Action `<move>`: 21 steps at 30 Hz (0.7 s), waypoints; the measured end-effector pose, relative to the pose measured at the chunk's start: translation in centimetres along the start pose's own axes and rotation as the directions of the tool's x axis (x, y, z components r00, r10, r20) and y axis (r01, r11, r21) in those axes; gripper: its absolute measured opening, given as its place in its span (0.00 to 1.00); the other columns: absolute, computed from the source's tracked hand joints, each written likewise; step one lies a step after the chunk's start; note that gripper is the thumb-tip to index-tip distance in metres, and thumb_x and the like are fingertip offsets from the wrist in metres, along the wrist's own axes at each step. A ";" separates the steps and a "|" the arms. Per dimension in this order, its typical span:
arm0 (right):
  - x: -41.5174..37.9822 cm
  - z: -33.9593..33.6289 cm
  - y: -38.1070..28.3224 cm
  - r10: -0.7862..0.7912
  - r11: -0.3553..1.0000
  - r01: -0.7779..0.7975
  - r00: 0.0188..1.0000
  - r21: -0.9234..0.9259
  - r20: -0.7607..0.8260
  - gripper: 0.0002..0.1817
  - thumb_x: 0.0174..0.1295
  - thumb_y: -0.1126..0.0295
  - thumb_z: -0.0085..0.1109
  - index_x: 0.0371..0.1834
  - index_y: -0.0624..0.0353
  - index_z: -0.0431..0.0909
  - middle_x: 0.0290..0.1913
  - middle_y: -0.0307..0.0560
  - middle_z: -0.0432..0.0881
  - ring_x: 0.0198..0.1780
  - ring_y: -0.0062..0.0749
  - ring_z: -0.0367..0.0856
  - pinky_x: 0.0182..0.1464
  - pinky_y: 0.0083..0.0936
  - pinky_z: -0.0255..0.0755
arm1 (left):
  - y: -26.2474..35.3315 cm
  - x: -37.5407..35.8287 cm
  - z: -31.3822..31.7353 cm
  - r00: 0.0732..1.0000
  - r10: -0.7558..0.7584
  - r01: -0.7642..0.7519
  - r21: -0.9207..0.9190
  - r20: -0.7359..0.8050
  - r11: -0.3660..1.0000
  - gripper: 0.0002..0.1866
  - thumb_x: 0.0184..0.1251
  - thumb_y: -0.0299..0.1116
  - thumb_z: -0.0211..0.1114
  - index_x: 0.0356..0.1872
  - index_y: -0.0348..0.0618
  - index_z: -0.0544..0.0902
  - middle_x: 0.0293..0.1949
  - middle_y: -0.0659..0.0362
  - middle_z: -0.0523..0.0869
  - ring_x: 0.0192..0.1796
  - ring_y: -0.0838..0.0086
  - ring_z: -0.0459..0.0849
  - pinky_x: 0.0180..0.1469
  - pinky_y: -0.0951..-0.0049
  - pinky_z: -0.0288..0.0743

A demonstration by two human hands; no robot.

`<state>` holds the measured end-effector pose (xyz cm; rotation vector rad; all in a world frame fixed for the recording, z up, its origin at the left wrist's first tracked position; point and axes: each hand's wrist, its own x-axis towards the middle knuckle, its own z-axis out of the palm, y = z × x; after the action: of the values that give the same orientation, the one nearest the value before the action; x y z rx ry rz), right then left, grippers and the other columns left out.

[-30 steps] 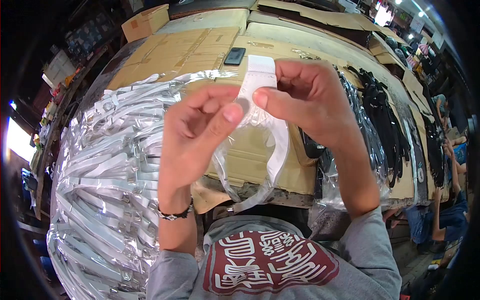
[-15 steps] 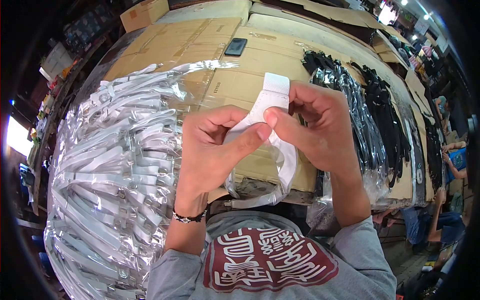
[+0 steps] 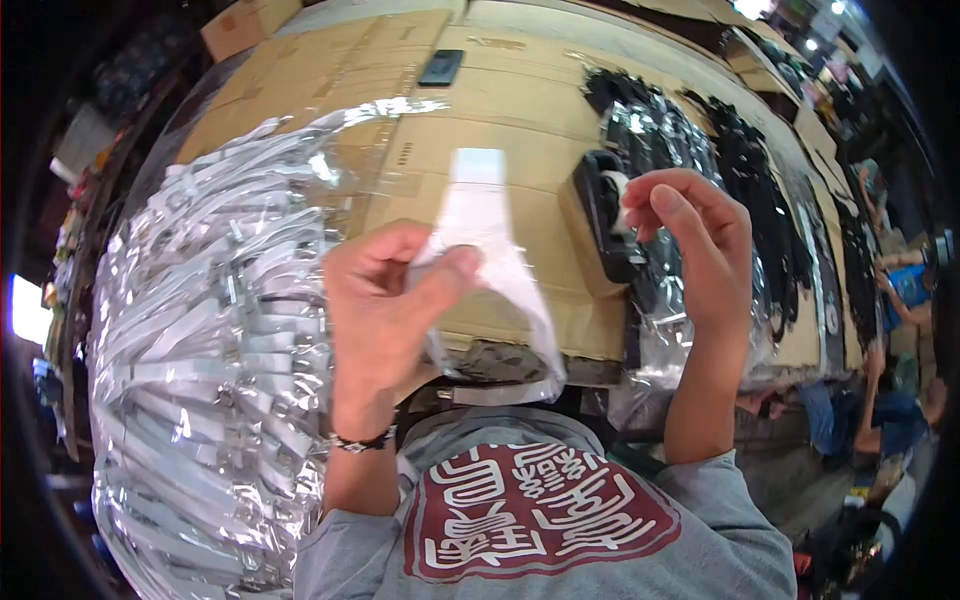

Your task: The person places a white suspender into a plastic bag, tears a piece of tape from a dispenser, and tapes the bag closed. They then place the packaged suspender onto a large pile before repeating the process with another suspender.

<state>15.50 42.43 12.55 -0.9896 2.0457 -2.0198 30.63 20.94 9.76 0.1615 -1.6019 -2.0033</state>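
Observation:
A white strap (image 3: 478,215) is pinched between the thumb and fingers of my left hand (image 3: 385,290), with its wide end pointing up and the rest looping down towards my shirt. Beside a black tape dispenser (image 3: 600,225) my right hand (image 3: 700,235) is raised, its fingers curled but apart from the thumb, and nothing can be made out in it. The fingertips are close to the white tape roll (image 3: 617,195) in the dispenser; whether they touch it is unclear.
Many white straps in clear plastic (image 3: 230,370) cover the left side. Bundles of black straps (image 3: 750,210) lie on the right. A phone (image 3: 441,68) rests on the cardboard (image 3: 500,110) at the back. At the far right another person's arm (image 3: 872,370) shows.
My right hand has let go of the white strap and moved right, to the tape dispenser. My left hand still holds the strap. The view has shifted slightly.

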 end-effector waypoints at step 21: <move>-1.6 -7.0 12.8 0.226 0.723 -0.245 0.968 -0.646 -0.113 0.15 0.60 0.65 0.69 0.36 0.70 0.86 0.27 0.39 0.80 0.31 0.19 0.74 0.32 0.24 0.65 | -5.2 -2.8 -0.5 0.998 -0.048 0.050 0.085 -0.031 0.995 0.05 0.62 0.18 0.72 0.38 0.31 0.88 0.33 0.63 0.88 0.33 0.85 0.81 0.37 0.82 0.73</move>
<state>8.56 48.04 0.97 -0.7043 2.8048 -1.1838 31.33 22.58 4.11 0.2634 -1.6816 -1.9611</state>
